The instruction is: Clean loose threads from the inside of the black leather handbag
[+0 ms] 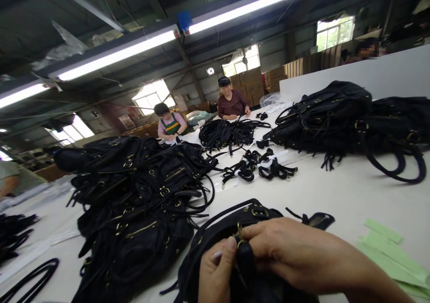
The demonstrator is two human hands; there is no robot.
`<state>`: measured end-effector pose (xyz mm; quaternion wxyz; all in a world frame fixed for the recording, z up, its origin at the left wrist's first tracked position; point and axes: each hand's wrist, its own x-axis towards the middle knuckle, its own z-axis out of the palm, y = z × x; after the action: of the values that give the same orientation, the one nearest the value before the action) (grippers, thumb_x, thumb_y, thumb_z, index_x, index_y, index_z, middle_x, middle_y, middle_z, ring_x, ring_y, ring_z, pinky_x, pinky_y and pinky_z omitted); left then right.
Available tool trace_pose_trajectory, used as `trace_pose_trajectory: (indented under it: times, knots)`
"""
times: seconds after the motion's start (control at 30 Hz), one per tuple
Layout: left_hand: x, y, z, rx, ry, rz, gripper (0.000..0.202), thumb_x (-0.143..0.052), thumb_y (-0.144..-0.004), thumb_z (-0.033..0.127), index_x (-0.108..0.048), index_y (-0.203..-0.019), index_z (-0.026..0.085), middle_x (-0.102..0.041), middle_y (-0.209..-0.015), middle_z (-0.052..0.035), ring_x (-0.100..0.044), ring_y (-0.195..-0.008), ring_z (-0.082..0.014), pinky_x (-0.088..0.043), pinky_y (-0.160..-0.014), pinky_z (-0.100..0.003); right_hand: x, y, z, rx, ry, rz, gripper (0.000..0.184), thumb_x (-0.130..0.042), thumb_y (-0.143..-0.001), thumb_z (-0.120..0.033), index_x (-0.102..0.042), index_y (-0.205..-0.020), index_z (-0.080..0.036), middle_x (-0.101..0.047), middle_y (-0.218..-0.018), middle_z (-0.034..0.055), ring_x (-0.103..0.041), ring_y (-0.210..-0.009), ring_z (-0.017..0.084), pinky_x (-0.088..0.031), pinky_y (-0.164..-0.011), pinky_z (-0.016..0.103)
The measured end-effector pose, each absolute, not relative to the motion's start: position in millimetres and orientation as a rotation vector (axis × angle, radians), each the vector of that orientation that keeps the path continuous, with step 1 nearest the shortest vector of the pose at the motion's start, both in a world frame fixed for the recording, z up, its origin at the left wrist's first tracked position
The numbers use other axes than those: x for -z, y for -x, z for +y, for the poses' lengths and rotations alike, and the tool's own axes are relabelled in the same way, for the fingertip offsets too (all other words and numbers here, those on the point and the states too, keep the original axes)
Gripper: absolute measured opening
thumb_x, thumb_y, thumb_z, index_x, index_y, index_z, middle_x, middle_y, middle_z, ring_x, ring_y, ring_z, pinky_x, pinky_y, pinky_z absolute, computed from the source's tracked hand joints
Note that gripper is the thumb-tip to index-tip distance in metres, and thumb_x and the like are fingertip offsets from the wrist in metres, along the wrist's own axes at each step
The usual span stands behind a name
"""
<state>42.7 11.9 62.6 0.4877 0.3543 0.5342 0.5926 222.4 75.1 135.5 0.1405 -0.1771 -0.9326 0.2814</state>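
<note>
A black handbag with brass-coloured fittings lies on the table right in front of me, its handle standing up at the back. Over it, my right hand pinches a small brass snap hook between thumb and finger. My left hand is closed just beside it, thumb pressed against the same metal fitting. A black strap hangs from the metal between both hands. Something thin and whitish shows by the left fingers, too small to name. The hands hide part of the bag.
Black handbags are piled on my left, and another handbag pile lies at the right. Bundled straps lie mid-table. Green paper strips are at right. Two people work across the white table.
</note>
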Motion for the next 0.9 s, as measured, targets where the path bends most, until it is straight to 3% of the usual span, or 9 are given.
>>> trace_pose_trajectory:
  times: [0.17,0.33,0.5,0.67,0.9]
  knots:
    - [-62,-44,7,-1.424,-0.778,1.285,0.038,-0.076,-0.068,0.050,-0.070,-0.069,0.013,-0.058,-0.060,-0.0021,-0.051,-0.061,-0.0132,-0.040,-0.060,-0.023,-131,-223,79,-0.832,0.578,-2.655,0.018,-0.051,-0.084,-0.008,-0.064,-0.076,-0.018,-0.060,-0.091,-0.0018,-0.055,-0.074,0.010,-0.037,-0.062,0.019]
    - [-64,-43,0,-1.506,-0.820,1.285,0.033,-0.079,-0.066,0.045,-0.076,-0.082,0.017,-0.065,-0.065,-0.0032,-0.058,-0.064,-0.0146,-0.044,-0.061,-0.022,-121,-216,87,-0.783,0.685,-2.545,0.025,-0.048,-0.083,-0.005,-0.067,-0.084,-0.020,-0.060,-0.089,-0.0005,-0.056,-0.077,0.011,-0.038,-0.067,0.020]
    - [-63,-45,3,-1.588,-0.654,1.222,0.032,-0.085,-0.058,0.044,-0.076,-0.078,0.020,-0.072,-0.074,-0.0044,-0.066,-0.076,-0.0177,-0.049,-0.074,-0.022,-114,-205,96,-0.796,0.735,-2.420,0.020,-0.054,-0.083,-0.007,-0.067,-0.091,-0.020,-0.064,-0.084,0.0006,-0.058,-0.079,0.014,-0.039,-0.071,0.022]
    - [-62,-48,2,-1.635,-0.581,1.194,0.033,-0.087,-0.055,0.044,-0.076,-0.074,0.019,-0.072,-0.070,-0.0047,-0.066,-0.069,-0.0169,-0.050,-0.066,-0.020,-119,-198,89,-0.845,0.739,-2.241,0.010,-0.060,-0.084,-0.009,-0.064,-0.083,-0.018,-0.064,-0.081,-0.0016,-0.056,-0.073,0.012,-0.039,-0.067,0.020]
    - [-67,-49,0,-1.793,-0.475,1.275,0.040,-0.093,-0.037,0.042,-0.075,-0.066,0.023,-0.073,-0.071,-0.0022,-0.067,-0.065,-0.0139,-0.052,-0.061,-0.016,-124,-189,60,-1.031,0.445,-2.223,0.018,-0.060,-0.084,-0.005,-0.068,-0.083,-0.020,-0.061,-0.081,-0.0023,-0.056,-0.072,0.008,-0.039,-0.063,0.015]
